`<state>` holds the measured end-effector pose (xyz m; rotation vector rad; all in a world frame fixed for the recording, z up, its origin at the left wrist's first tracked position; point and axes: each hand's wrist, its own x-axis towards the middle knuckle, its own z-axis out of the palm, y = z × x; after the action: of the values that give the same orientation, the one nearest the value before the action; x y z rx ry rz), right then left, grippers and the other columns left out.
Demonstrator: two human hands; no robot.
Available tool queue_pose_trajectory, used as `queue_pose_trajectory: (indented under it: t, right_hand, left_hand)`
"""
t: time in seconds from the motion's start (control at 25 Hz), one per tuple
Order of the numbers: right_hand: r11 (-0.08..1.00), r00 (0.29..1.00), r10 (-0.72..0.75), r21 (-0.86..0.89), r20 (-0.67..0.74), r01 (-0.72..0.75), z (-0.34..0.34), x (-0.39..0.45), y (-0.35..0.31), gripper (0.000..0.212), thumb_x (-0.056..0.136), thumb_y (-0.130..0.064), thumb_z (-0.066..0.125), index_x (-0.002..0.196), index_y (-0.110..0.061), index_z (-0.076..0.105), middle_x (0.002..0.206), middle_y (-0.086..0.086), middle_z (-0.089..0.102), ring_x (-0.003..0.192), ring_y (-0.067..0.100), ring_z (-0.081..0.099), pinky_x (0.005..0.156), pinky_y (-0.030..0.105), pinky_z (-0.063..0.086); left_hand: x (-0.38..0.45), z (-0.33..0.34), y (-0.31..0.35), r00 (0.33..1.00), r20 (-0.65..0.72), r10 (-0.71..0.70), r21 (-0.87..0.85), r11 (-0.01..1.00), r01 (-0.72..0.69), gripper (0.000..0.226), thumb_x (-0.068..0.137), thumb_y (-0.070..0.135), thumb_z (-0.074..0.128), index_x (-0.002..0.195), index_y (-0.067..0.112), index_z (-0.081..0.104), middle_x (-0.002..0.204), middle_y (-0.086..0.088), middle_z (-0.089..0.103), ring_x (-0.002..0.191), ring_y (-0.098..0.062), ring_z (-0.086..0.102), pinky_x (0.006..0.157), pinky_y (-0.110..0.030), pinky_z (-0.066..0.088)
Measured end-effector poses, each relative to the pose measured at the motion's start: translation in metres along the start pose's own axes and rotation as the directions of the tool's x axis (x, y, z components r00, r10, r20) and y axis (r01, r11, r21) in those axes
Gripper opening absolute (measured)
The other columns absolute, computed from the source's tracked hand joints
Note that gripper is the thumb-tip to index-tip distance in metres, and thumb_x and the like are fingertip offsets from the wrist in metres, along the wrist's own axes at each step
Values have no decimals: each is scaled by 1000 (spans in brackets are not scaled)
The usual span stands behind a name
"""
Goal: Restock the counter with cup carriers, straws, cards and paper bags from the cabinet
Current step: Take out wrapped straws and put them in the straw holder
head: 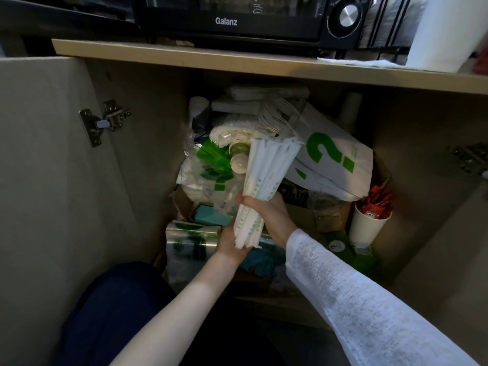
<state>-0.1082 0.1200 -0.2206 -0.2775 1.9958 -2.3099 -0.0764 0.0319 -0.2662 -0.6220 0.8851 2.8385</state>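
My left hand [232, 243] cups the bottom end of the straws [260, 188], its fingers hidden behind them. My right hand [266, 211] grips the bundle's middle from the 3 o'clock side, thumb mostly covered. The straws fan toward 12 o'clock, in front of paper bags [332, 165] in the dim cabinet [47, 180].

The straw bundle [261, 186] covers the right hand's [269, 217] fingers and most of the left hand's [232, 244] palm. At twelve o'clock the black oven [237, 19] is cut by the top edge. At three o'clock a hinge [470, 159] blurs. Deep in the cabinet [148, 128], behind the paper bags [332, 165], white packs [253, 99] are perhaps napkins.
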Motion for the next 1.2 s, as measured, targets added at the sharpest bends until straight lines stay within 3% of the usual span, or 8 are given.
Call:
queue_pose_trajectory:
  t: [0.16,0.36,0.52,0.64,0.76,0.88,1.04,1.2]
  right_hand:
    - [999,999,38,-12,26,-38,0,5,6,18,81,1,75,95,-11,72,86,0,73,80,8,71,67,18,55]
    - [993,989,117,5,87,-118,-2,16,3,18,79,-2,75,94,-12,72,88,4,73,84,15,70,69,24,56]
    - [991,983,133,-17,129,-132,5,18,0,22,83,0,72,96,-17,70,93,4,72,86,15,70,74,26,56]
    - [982,979,186,-57,87,-181,12,20,-1,27,84,1,71,109,-7,68,106,14,72,92,20,69,78,28,56]
    - [970,976,209,-140,66,-198,19,23,0,39,79,-9,79,116,-8,68,109,13,72,100,20,68,83,29,56]
    - [954,976,209,-232,62,-190,22,32,3,43,79,-15,81,119,-10,67,109,11,71,101,19,67,86,28,55]
    - [937,964,251,-270,83,-220,24,44,5,39,79,-10,81,115,-13,68,102,4,71,89,10,67,72,16,56]
    - [908,941,325,-312,99,-280,35,57,8,43,79,-5,80,120,-11,66,117,10,69,109,23,66,90,32,55]
  left_hand:
    - [3,-6,1,999,25,-20,90,996,18,30,106,12,28,125,6,51,99,-14,60,84,-23,56,88,-29,48]
    - [11,-22,17,992,18,122,299,947,-122,25,91,12,39,81,9,62,63,-1,67,71,-20,58,63,-30,45]
    - [12,-26,39,965,162,204,522,812,-259,37,93,43,47,101,16,71,95,-3,74,91,-20,68,79,-30,48]
    - [8,-27,45,933,351,79,725,607,-324,59,87,64,52,139,35,48,132,12,62,121,-3,58,103,-26,44]
    - [10,-24,38,903,427,36,768,512,-384,54,83,32,74,128,42,46,119,26,62,108,14,58,85,-9,49]
    - [25,-22,35,907,416,57,769,510,-385,51,81,0,74,115,32,53,116,12,62,95,15,62,76,-6,49]
    - [41,-27,33,934,340,109,788,509,-346,48,78,5,77,116,27,57,125,2,61,114,-8,59,95,-23,48]
    - [50,-37,37,961,263,89,815,513,-270,45,73,19,83,97,45,55,103,26,61,88,18,59,76,-8,50]
